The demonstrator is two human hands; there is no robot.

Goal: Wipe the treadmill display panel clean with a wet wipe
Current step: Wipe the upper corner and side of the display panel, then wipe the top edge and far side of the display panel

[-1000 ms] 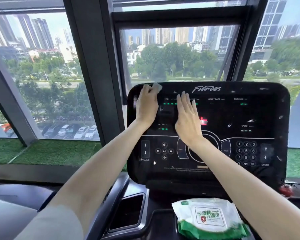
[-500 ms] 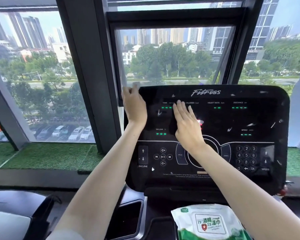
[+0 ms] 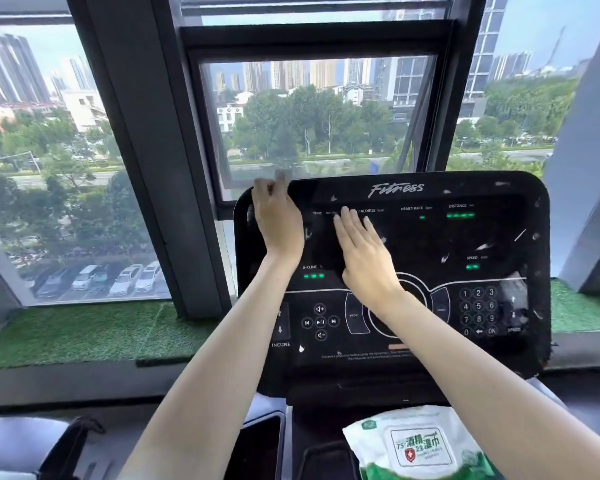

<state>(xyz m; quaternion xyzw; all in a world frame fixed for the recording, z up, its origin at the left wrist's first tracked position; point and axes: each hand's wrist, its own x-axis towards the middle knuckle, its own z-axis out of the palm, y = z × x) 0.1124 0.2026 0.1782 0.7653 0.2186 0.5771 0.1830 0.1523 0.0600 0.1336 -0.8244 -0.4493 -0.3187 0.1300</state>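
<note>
Since 1.0 s ago, the left hand (image 3: 278,220) has been drawn toward the upper-left corner of the display panel (image 3: 430,237), fingers curled; whether the wipe is under it cannot be told. The right hand (image 3: 364,258) is laid flat and open at frame centre, seemingly for bracing. White specks are seen across the dark surface. A wipe pack (image 3: 416,445) lies at lower right, windows behind.
</note>
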